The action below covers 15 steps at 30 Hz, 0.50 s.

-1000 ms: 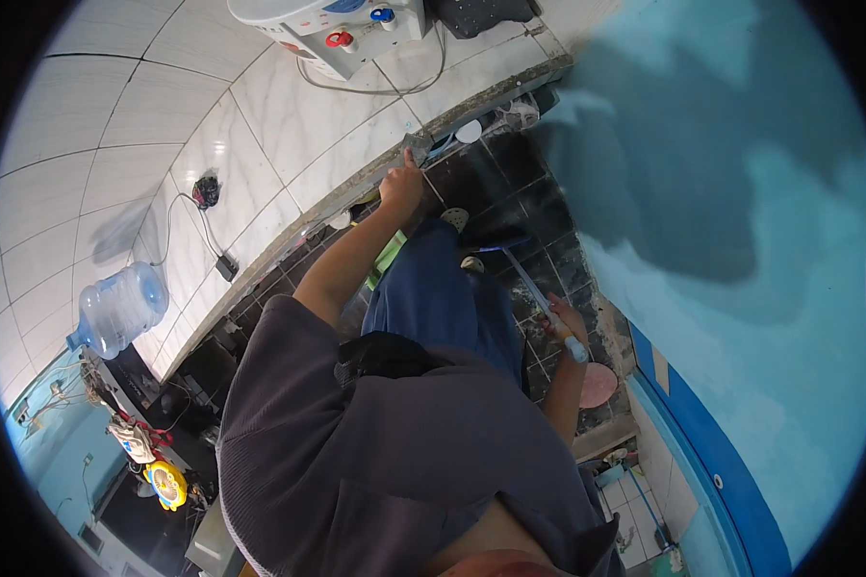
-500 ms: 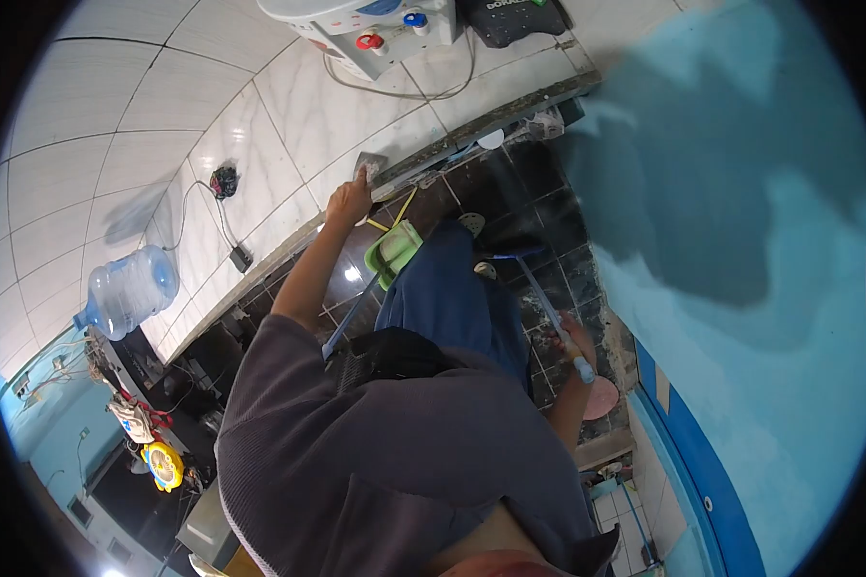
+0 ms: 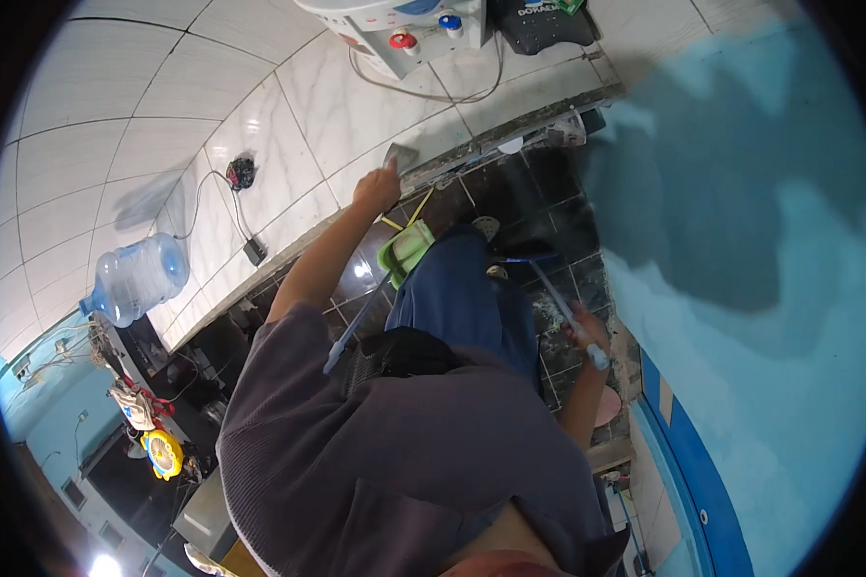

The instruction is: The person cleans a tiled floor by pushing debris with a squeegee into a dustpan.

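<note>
Left arm stretched forward and almost straight, bare below the grey sleeve; left hand [image 3: 379, 188] clenched round the grip of a flat grey trowel [image 3: 401, 157]; blade laid against the raw edge where the white tiled floor [image 3: 212, 106] drops to the dark tiled strip [image 3: 548, 192].

Right arm bent and held low beside the blue trouser leg; right hand [image 3: 585, 332] wrapped fully round the upper end of a long-handled brush [image 3: 553, 293]; shaft slanting away from the body, head down on the dark tiles just beside the feet, near the foot of the blue wall [image 3: 770, 240].

Green dustpan [image 3: 406, 248] on the dark strip between left forearm and leg, near the raw edge; its long handle slanting back toward the body.

Water bottle [image 3: 135, 279] lying on the white tiles well apart from the edge; water dispenser [image 3: 394, 24] standing at the far side of the same floor.

Against the frame one second back: left hand shifted along the raw edge, away from the blue wall; trowel blade, not discernible then, now in plain view above the knuckles; dustpan, then largely hidden by arm and leg, now mostly exposed. Little change over the last half second. Right hand's grasp and the brush head's position by the feet unchanged throughout.
</note>
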Tool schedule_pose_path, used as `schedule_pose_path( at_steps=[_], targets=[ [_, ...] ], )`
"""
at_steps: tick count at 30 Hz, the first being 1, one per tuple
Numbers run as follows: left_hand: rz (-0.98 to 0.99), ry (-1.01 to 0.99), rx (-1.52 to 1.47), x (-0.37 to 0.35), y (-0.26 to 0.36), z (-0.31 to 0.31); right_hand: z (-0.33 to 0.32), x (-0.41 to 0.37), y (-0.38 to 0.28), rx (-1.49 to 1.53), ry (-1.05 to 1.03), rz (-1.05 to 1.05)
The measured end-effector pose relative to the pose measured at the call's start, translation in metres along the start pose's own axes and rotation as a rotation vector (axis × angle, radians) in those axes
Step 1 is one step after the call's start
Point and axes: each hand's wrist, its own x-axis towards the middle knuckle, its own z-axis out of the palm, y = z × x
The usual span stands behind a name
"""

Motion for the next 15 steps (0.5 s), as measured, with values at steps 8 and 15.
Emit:
schedule_pose_path(
  at_steps=[8,15],
  targets=[
    [0.09,0.028,0.06,0.038,0.02,-0.04,-0.008,-0.002,0.005,-0.043,0.053,0.011],
    [0.229,-0.109,0.221,0.008,0.031,-0.04,-0.009,0.0,0.025,-0.042,0.145,-0.004]
  ],
)
